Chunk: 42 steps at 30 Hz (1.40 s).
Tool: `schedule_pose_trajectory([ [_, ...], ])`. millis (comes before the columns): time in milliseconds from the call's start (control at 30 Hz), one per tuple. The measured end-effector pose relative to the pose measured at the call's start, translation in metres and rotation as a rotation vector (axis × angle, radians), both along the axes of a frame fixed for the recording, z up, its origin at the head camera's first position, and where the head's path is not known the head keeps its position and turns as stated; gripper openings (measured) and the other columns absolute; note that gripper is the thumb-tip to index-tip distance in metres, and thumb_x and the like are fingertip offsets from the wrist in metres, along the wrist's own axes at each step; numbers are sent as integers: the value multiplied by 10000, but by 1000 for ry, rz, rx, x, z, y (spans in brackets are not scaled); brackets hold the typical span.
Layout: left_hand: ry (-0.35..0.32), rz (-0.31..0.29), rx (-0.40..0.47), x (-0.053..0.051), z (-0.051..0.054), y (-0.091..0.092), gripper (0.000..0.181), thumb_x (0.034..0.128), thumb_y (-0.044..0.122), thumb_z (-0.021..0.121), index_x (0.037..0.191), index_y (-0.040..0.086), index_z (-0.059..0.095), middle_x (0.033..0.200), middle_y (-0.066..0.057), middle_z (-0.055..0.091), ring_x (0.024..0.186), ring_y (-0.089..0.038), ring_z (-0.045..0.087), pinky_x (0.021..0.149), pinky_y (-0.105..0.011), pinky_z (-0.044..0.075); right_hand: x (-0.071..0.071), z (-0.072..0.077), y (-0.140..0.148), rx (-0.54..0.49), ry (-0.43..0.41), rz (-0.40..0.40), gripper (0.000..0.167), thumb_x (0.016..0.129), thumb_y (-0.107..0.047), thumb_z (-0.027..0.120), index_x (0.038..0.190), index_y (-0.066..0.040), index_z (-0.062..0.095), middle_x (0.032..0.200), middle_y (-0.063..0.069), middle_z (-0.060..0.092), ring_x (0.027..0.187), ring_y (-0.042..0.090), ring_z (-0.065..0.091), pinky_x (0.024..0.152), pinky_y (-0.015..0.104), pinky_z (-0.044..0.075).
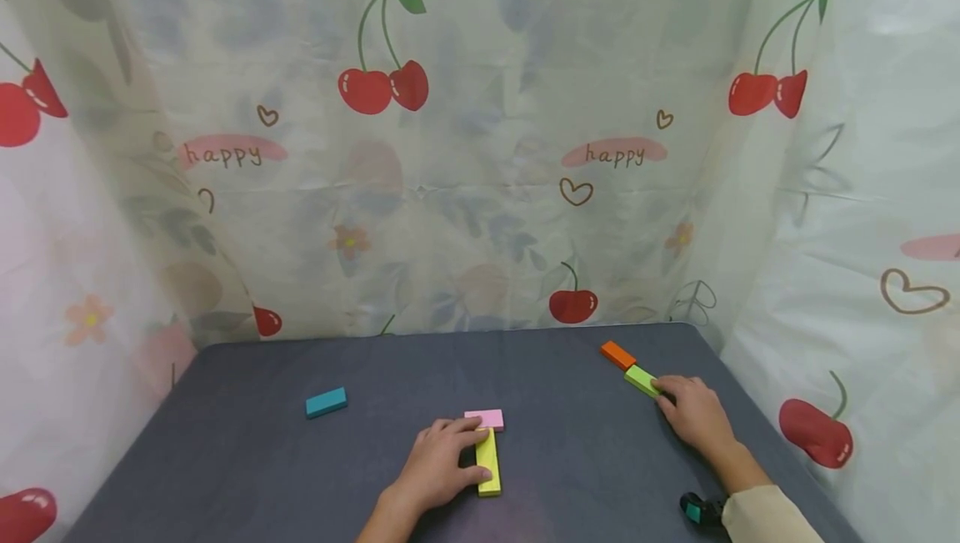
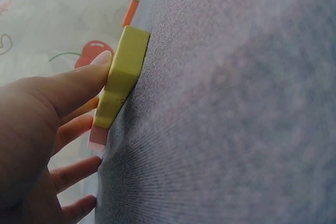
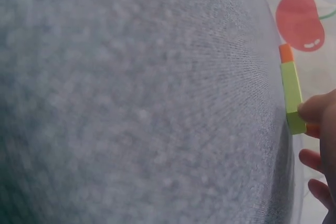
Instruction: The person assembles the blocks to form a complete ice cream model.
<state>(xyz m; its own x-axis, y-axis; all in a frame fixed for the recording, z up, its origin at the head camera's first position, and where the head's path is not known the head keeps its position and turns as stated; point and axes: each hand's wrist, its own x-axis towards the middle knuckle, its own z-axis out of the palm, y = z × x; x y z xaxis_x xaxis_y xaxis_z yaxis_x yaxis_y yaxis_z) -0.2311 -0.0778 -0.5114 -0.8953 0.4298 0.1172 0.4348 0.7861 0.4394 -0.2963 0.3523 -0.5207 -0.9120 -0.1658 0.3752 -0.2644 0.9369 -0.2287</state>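
In the head view a yellow block (image 1: 487, 464) lies lengthwise below a pink block (image 1: 491, 419), end against its side. The left hand (image 1: 438, 464) has its thumb and a fingertip on the yellow block; the left wrist view shows the thumb on the yellow block (image 2: 123, 66) with the pink block (image 2: 98, 136) beyond. Farther right, the right hand (image 1: 697, 414) pinches the near end of a light green block (image 1: 641, 380), whose far end meets an orange block (image 1: 618, 354). In the right wrist view, thumb and finger are at the end of the green block (image 3: 292, 90).
A blue block (image 1: 326, 403) lies alone on the left of the dark grey table (image 1: 247, 460). A black strap with a green part (image 1: 694, 511) is near the right sleeve. Patterned curtains (image 1: 465, 234) stand behind and beside the table.
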Motion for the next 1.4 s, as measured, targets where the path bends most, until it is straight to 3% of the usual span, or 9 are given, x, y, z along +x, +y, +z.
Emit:
schedule_pose_trajectory([
  [433,50,-6,10,4,0,0,543,802,441,756,1277,194,670,1372,23,554,1190,-287,493,964,-552,360,1,-2,-7,-29,1,24,246,864,-67,696,1103,-20,733,1111,178,675,982,408,587,811,579,446],
  [1067,2,0,-4,3,3,1,552,812,449,752,1295,199,658,1386,23,543,1203,-294,482,980,-562,349,-5,-1,-40,-48,-23,21,209,846,-125,747,1043,-55,754,1047,124,688,962,355,585,821,543,451],
  [1400,14,-1,-4,2,2,1,550,815,455,746,1295,202,658,1387,26,542,1197,-284,484,978,-557,351,-11,-3,-59,-74,-35,25,197,853,-141,749,1039,-76,758,1054,107,688,970,335,588,842,535,448],
])
